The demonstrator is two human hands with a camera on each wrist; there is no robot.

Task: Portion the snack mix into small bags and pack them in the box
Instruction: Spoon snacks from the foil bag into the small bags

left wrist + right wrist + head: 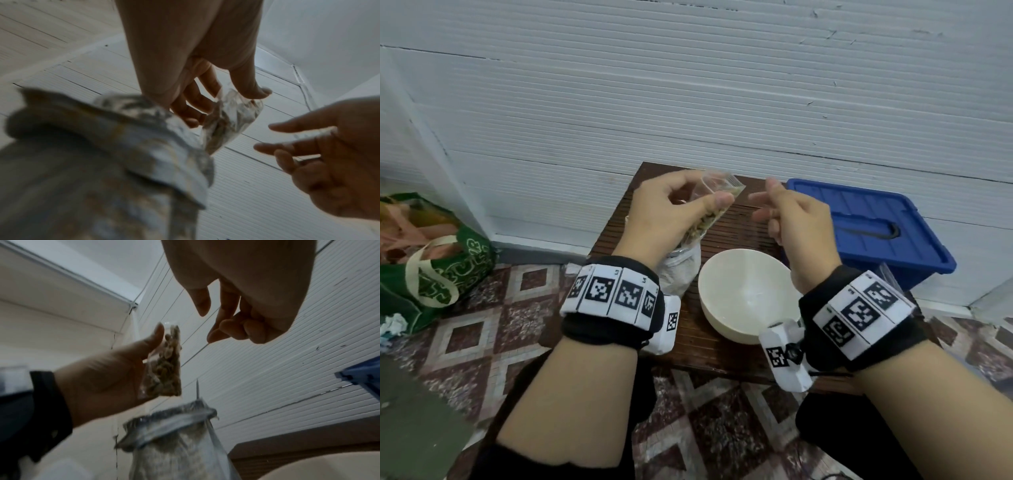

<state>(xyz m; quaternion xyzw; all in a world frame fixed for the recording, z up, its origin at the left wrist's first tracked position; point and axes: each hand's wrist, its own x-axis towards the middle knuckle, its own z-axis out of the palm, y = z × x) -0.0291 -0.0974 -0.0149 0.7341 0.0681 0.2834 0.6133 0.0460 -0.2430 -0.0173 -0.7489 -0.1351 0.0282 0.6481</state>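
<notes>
My left hand (702,196) is raised over the small wooden table (726,342) and pinches a small clear bag (717,209) partly filled with brown snack mix. The same small bag (166,369) hangs between thumb and fingers in the right wrist view. My right hand (762,192) hovers just to its right, fingers loosely curled, holding nothing and not touching the bag. Below the left hand stands the large snack-mix bag (683,274), its mouth open. A blue plastic box (869,226) with its lid on sits at the right.
A white bowl (748,298), which looks empty, stands on the table in front of my wrists. A green shopping bag (445,270) lies on the tiled floor at the left. A white ribbed wall (722,102) rises right behind the table.
</notes>
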